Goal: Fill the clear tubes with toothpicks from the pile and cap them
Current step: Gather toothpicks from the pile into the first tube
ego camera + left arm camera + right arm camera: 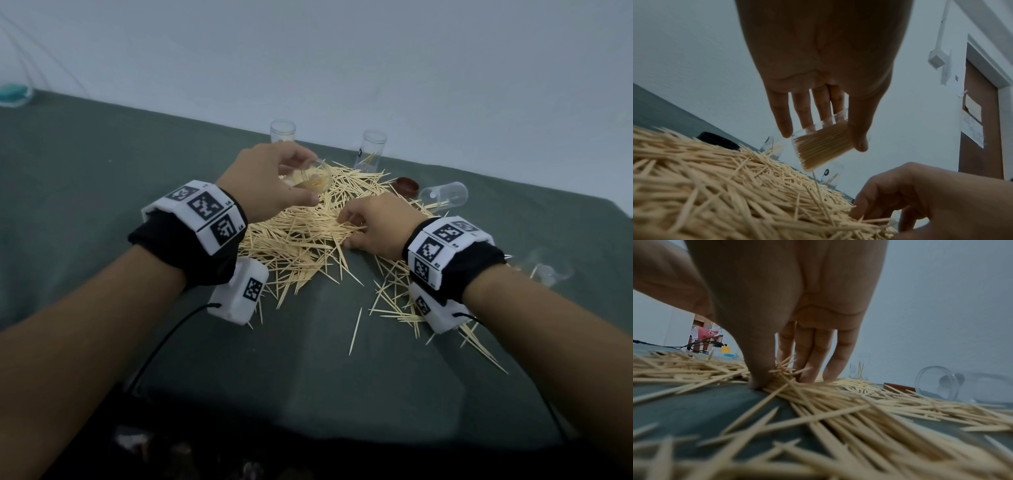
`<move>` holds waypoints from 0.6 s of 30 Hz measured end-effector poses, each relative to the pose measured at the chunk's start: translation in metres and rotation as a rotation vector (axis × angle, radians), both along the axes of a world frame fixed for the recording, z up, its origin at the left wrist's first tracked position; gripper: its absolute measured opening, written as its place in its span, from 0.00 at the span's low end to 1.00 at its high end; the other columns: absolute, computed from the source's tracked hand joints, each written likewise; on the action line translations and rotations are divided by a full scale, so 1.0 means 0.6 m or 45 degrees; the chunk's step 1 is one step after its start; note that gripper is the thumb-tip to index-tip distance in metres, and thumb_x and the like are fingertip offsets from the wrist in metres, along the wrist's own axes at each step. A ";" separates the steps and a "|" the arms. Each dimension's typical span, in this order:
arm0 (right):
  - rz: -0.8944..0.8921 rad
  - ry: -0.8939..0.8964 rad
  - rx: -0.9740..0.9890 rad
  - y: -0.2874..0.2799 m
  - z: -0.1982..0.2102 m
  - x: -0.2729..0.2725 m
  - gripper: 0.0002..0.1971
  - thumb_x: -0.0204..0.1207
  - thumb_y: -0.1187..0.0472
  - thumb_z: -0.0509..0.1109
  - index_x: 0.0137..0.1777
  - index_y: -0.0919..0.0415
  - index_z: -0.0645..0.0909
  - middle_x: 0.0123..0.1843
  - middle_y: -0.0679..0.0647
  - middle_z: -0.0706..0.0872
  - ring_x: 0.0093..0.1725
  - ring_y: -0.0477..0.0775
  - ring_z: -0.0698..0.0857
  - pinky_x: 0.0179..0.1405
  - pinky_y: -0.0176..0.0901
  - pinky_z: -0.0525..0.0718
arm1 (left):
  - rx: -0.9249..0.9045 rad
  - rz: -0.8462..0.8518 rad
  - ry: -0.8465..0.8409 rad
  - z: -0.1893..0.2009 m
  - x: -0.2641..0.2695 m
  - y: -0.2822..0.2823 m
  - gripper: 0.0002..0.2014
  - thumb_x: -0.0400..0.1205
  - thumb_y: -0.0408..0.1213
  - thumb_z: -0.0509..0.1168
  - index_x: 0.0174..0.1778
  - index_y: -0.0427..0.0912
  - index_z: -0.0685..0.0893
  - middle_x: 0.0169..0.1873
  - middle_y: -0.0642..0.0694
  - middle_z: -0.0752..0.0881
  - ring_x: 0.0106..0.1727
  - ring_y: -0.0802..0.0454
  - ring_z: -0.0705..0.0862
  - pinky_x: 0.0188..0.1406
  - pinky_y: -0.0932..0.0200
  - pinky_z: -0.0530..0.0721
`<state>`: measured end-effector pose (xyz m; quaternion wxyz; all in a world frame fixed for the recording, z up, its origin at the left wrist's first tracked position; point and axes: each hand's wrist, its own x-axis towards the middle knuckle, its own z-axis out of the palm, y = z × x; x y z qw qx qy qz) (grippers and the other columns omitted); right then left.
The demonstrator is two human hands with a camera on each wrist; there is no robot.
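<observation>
Meanwhile, left hand (270,178) fingers (803,113) clasp a part-filled tube (822,146); right hand (373,222) fingers (818,353) pinch toothpicks (785,369).

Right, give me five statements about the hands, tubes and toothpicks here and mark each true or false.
1. The left hand holds a clear tube with toothpicks inside. True.
2. The held tube has its cap on. False: its mouth is open, tilted above the toothpick pile.
3. The right hand is lifted well clear of the pile. False: its fingers and thumb are down in the toothpicks, pinching a bunch.
4. Another clear tube lies on its side beside the brown cap. True.
5. The two upright tubes near the wall are packed full. False: they hold at most a few toothpicks.
</observation>
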<state>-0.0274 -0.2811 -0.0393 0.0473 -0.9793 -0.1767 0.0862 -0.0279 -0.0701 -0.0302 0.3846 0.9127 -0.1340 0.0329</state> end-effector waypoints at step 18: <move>-0.079 -0.098 0.267 -0.034 0.009 0.011 0.14 0.77 0.53 0.74 0.63 0.43 0.86 0.64 0.47 0.87 0.54 0.44 0.83 0.55 0.36 0.77 | 0.004 0.018 0.002 0.002 0.003 0.006 0.28 0.69 0.50 0.80 0.66 0.56 0.82 0.63 0.60 0.84 0.64 0.61 0.82 0.60 0.65 0.72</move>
